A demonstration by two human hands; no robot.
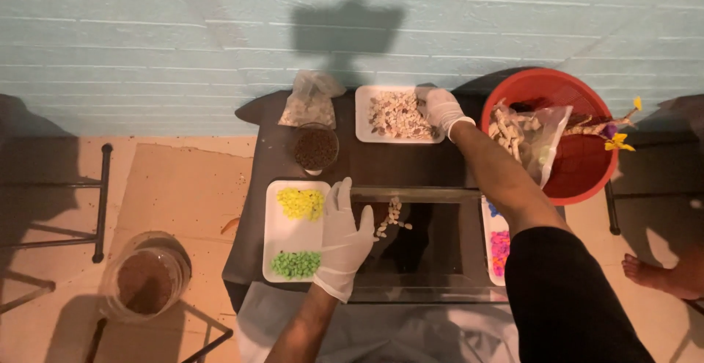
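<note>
White-gloved left hand (pixel 343 240): open, fingers spread, resting on the rim of a clear glass tank (pixel 425 196) holding a few pale stones (pixel 392 216). White-gloved right hand (pixel 442 109): curled over light pebbles on the far white tray (pixel 364 127); grip cannot be told. Near tray (pixel 281 231): yellow and green pebbles. Beside: red basin (pixel 579 172), bowl of dark soil (pixel 316 148).

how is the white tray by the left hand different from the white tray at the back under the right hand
The near tray holds two separate heaps, yellow pebbles and green pebbles, with bare white between; the far tray is spread almost all over with pale beige and brown stones. The near tray lies lengthwise front to back, the far one looks squarer. The left hand rests at the near tray's edge; the right hand reaches into the far tray. Both are white, rectangular and shallow.
</note>
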